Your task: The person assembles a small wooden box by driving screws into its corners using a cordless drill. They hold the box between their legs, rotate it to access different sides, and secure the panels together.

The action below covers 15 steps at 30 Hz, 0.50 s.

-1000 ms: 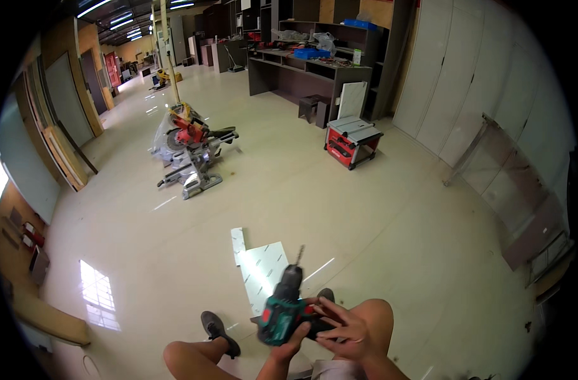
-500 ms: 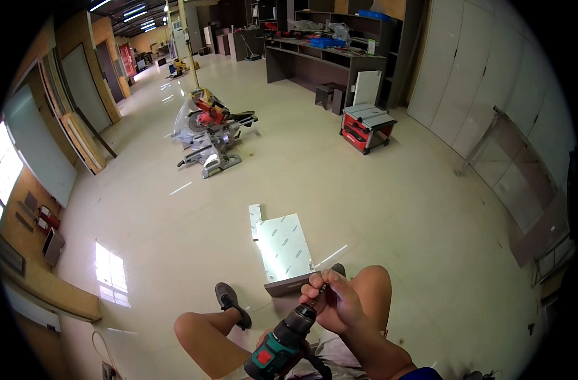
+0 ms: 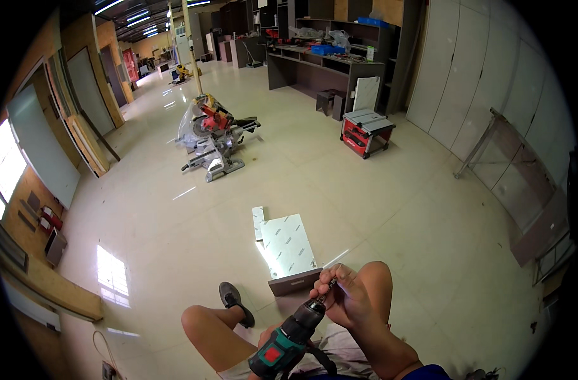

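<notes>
A green and black cordless drill (image 3: 281,348) is tilted in front of me, its black chuck (image 3: 304,316) directed up and to the right. My left hand (image 3: 266,335) is wrapped round the drill and mostly hidden behind its body. At the chuck's front end, my right hand (image 3: 351,303) pinches a thin dark drill bit (image 3: 330,286) between closed fingers; part of the bit is covered. Beyond the hands, a film-covered white panel (image 3: 286,244) lies on the floor, with a dark brown board (image 3: 295,282) standing along its near edge.
A narrow white strip (image 3: 258,221) lies beside the panel. Farther off stand a mitre saw (image 3: 213,136) and a red and grey table saw (image 3: 367,132). A dark workbench (image 3: 327,66) holds tools and plastic bags. A metal frame (image 3: 514,171) leans at the right.
Both hands and the drill have shifted slightly right in the picture as the whole view moved a little. The right fingers remain pinched on the bit at the chuck.
</notes>
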Motion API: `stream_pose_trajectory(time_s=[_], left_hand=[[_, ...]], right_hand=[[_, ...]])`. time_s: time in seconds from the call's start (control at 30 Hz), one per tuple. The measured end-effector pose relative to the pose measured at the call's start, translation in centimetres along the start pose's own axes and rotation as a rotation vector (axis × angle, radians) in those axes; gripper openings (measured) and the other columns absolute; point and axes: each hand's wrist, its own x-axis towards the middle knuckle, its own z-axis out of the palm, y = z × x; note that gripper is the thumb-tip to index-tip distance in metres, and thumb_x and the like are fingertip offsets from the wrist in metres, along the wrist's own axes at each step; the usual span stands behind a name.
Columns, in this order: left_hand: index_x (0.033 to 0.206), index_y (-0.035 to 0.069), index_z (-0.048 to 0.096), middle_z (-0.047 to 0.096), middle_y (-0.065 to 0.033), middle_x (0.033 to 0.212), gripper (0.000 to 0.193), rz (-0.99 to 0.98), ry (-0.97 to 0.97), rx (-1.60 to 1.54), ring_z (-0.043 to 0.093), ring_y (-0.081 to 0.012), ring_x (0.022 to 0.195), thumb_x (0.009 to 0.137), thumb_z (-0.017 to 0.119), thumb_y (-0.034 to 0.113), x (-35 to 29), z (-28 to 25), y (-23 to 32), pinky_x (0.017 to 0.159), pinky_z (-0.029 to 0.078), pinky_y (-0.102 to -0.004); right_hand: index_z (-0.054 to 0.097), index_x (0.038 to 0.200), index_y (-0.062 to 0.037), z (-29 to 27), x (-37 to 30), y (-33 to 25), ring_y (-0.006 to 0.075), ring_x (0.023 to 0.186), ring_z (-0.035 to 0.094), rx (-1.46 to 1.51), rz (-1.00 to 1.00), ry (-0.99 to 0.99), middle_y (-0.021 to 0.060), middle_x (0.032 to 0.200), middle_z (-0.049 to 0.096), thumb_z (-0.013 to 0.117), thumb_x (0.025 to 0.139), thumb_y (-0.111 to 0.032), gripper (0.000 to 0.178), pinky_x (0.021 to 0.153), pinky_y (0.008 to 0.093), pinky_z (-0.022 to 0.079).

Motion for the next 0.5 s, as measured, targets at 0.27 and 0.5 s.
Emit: stream_pose_trajectory(time_s=[0.27, 0.5], left_hand=[[0.120, -0.008, 0.060, 0.069, -0.0150, 0.089, 0.041, 0.090, -0.087, 0.120, 0.065, -0.0210, 0.074, 0.085, 0.071, 0.010, 0.2, -0.7, -5.4, 0.063, 0.052, -0.0292], [0.108, 0.004, 0.069, 0.072, -0.0073, 0.098, 0.028, 0.071, 0.107, 0.111, 0.067, -0.0143, 0.085, 0.081, 0.075, 0.011, -2.2, 1.0, -1.0, 0.077, 0.053, -0.0297]], right_hand=[[0.065, 0.098, -0.0022, -0.3, -1.6, -0.2, 0.0271, 0.092, 0.071, -0.055, -0.003, 0.060, 0.0123, 0.096, 0.068, 0.060, 0.100, -0.021, 0.020, 0.091, 0.0414, 0.058], [0.063, 0.096, -0.0051, -0.7, -2.2, 1.1, 0.0239, 0.094, 0.068, -0.264, -0.045, 0.124, 0.0111, 0.094, 0.066, 0.066, 0.097, -0.026, 0.021, 0.098, 0.0484, 0.055]])
